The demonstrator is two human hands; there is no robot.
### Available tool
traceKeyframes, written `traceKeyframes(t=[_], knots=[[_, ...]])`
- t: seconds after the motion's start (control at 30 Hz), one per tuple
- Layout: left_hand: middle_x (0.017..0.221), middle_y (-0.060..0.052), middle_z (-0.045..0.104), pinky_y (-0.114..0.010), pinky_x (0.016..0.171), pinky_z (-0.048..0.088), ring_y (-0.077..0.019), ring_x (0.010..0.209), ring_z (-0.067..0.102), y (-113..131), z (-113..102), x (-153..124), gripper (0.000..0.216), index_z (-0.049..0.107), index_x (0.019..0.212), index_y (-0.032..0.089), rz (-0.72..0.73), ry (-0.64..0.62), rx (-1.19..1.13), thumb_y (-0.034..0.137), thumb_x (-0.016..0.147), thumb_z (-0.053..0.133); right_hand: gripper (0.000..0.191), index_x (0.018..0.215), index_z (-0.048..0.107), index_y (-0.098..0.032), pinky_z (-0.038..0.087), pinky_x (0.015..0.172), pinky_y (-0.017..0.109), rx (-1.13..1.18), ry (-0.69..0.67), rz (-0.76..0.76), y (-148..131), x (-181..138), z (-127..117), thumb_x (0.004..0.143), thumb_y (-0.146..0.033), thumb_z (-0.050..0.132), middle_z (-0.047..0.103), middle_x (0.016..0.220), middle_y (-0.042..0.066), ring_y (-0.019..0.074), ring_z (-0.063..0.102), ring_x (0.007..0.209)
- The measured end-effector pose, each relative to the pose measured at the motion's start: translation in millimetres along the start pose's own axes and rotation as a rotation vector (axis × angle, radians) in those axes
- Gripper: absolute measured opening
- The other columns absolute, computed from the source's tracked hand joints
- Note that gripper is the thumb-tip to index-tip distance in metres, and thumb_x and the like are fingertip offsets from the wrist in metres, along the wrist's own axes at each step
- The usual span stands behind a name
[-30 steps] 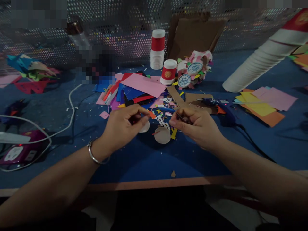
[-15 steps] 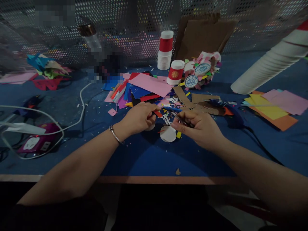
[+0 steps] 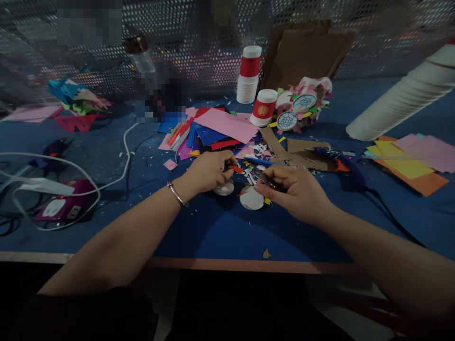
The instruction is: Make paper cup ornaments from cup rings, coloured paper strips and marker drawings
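Observation:
My left hand (image 3: 213,171), with a silver bracelet at the wrist, is closed with its fingers curled downward beside a small red paper piece (image 3: 236,169). Whatever its fingertips hold is hidden. Just below them lies a white round disc (image 3: 224,189), partly covered by the hand. My right hand (image 3: 289,184) is closed around small metal scissors (image 3: 265,179), whose tips point left toward the scraps; the fingers cover most of them. Under its thumb side lies a second white disc (image 3: 251,199) with a thin red strip on it. Between both hands are white paper shreds (image 3: 250,176).
Behind the hands lie coloured paper sheets (image 3: 227,124), cardboard pieces (image 3: 309,154) and a blue pen-like stick (image 3: 261,162). Paper cups (image 3: 263,108) stand farther back. A glue gun (image 3: 350,175) with its cord lies right, a stacked cup tube (image 3: 401,94) beyond. White cable (image 3: 124,156) loops left.
My left hand has shifted slightly, showing more of the white disc beneath it. My right hand keeps the scissors at about the same place. The whole view has drifted a little.

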State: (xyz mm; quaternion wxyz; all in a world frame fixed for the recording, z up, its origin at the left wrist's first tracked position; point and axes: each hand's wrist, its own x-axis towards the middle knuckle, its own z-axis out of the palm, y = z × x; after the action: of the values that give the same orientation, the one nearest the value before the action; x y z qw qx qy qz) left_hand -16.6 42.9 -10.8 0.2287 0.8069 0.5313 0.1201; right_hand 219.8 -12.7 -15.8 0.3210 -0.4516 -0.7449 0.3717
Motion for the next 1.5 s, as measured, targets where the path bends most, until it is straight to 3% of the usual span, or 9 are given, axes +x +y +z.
traceKeyframes(t=[0.17, 0.47, 0.6, 0.67, 0.83, 1.0, 1.1, 1.27, 1.5], knots=[[0.064, 0.005, 0.056, -0.028, 0.058, 0.032, -0.0116, 0.057, 0.049, -1.2, -0.3, -0.4, 0.01, 0.069, 0.096, 0.017, 0.013, -0.023, -0.067, 0.013, 0.087, 0.069, 0.027, 0.084, 0.064, -0.021, 0.03, 0.054, 0.029, -0.051, -0.023, -0.006, 3.5, 1.5, 0.9, 0.095, -0.045, 0.07, 0.055, 0.066, -0.003, 0.0114, 0.043, 0.056], [0.074, 0.002, 0.059, -0.028, 0.062, 0.036, -0.0119, 0.065, 0.052, -3.4, -0.3, -5.0, 0.016, 0.066, 0.086, 0.018, 0.109, 0.015, -0.103, 0.004, 0.079, 0.066, 0.026, 0.082, 0.061, -0.022, 0.028, 0.054, 0.03, -0.076, 0.014, 0.004, 1.6, 2.6, -4.3, 0.095, -0.043, 0.069, 0.05, 0.063, -0.005, 0.0105, 0.038, 0.055], [0.081, 0.0, 0.065, -0.029, 0.064, 0.041, -0.0143, 0.07, 0.057, -8.4, 3.5, -2.3, 0.029, 0.069, 0.106, 0.018, 0.142, 0.033, -0.114, 0.004, 0.081, 0.066, 0.03, 0.08, 0.06, -0.022, 0.032, 0.057, 0.031, -0.069, 0.03, -0.002, 1.9, 2.5, -5.6, 0.096, -0.045, 0.07, 0.052, 0.066, -0.003, 0.0119, 0.043, 0.058], [0.089, -0.003, 0.067, -0.031, 0.068, 0.044, -0.0175, 0.078, 0.06, -11.2, 5.9, -0.9, 0.032, 0.071, 0.114, 0.018, 0.161, 0.066, -0.047, 0.009, 0.083, 0.068, 0.03, 0.081, 0.061, -0.022, 0.033, 0.058, 0.031, -0.068, 0.037, -0.005, 3.3, 2.5, -5.8, 0.096, -0.046, 0.071, 0.053, 0.066, -0.003, 0.0125, 0.045, 0.06], [0.108, -0.011, 0.067, -0.044, 0.097, 0.049, -0.0267, 0.105, 0.061, -14.4, 13.8, 1.9, 0.017, 0.075, 0.106, 0.017, 0.204, 0.138, 0.088, 0.02, 0.089, 0.073, 0.029, 0.083, 0.063, -0.021, 0.031, 0.056, 0.031, -0.047, 0.033, 0.004, 5.6, 2.2, -3.9, 0.095, -0.046, 0.072, 0.053, 0.066, -0.003, 0.0116, 0.044, 0.058], [0.101, -0.008, 0.07, -0.045, 0.103, 0.047, -0.0241, 0.101, 0.061, -12.6, 14.3, 1.7, 0.008, 0.072, 0.098, 0.017, 0.25, 0.156, 0.064, 0.014, 0.091, 0.072, 0.031, 0.085, 0.065, -0.02, 0.034, 0.057, 0.031, -0.038, 0.028, 0.024, 6.0, 2.4, -2.8, 0.093, -0.049, 0.072, 0.056, 0.068, -0.002, 0.0125, 0.047, 0.06], [0.096, -0.005, 0.072, -0.042, 0.096, 0.05, -0.022, 0.096, 0.061, -9.0, 11.2, -2.2, 0.009, 0.069, 0.096, 0.017, 0.358, 0.243, -0.004, 0.01, 0.093, 0.068, 0.03, 0.084, 0.067, -0.02, 0.032, 0.056, 0.031, -0.06, 0.083, 0.014, 5.9, 2.7, -5.2, 0.092, -0.048, 0.073, 0.053, 0.063, -0.003, 0.0121, 0.044, 0.057], [0.104, -0.007, 0.074, -0.033, 0.09, 0.059, -0.0184, 0.1, 0.069, 5.5, 9.6, -17.2, 0.011, 0.068, 0.104, 0.017, 0.706, 0.489, -0.063, 0.008, 0.102, 0.062, 0.03, 0.083, 0.066, -0.021, 0.031, 0.052, 0.03, 0.048, 0.216, 0.062, 5.1, 2.5, -9.3, 0.094, -0.047, 0.076, 0.054, 0.063, -0.003, 0.0115, 0.044, 0.056], [0.115, -0.005, 0.077, -0.031, 0.093, 0.064, -0.0167, 0.106, 0.075, 15.1, 14.1, -32.7, 0.022, 0.067, 0.119, 0.023, 0.876, 0.674, 0.035, 0.009, 0.104, 0.063, 0.038, 0.088, 0.065, -0.021, 0.023, 0.039, 0.025, 0.425, 0.098, 0.184, -1.2, 2.8, -4.9, 0.085, -0.052, 0.087, 0.058, 0.061, -0.005, 0.007, 0.041, 0.044]])
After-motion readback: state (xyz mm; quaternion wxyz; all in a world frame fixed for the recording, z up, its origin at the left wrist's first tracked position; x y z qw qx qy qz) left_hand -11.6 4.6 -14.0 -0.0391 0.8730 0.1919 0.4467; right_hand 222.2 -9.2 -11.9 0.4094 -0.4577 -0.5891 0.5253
